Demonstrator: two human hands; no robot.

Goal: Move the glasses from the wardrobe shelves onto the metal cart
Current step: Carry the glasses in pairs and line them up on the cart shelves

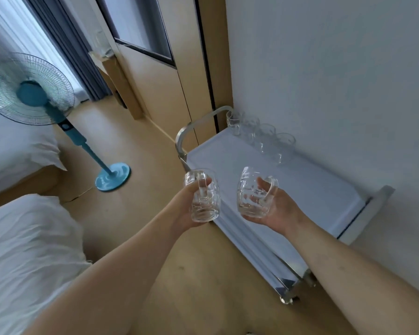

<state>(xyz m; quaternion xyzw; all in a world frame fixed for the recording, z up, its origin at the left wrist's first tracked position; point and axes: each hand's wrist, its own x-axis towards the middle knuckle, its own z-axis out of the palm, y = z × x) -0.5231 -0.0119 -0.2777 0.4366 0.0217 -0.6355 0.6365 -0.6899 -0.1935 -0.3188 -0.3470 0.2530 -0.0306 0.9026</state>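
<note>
Right over the near edge of the cart, both of my grips are full: the left hand (191, 204) is wrapped around one glass mug (203, 197), fingers through the handle, and the right hand (273, 206) cradles a second glass mug (252, 192) the same way, tipped a bit sideways. Neither has touched down yet; they hang just above the metal cart (288, 184). Further back on its top surface, a row of glasses (261, 136) already sits against the wall, four as far as I can count. So I'd say we're a decent way in, with these two next to land. A wardrobe shelf (99, 54) up at the left seems to carry one more glass, though it's blurry. Off to the side there's a blue fan (34, 93).
</note>
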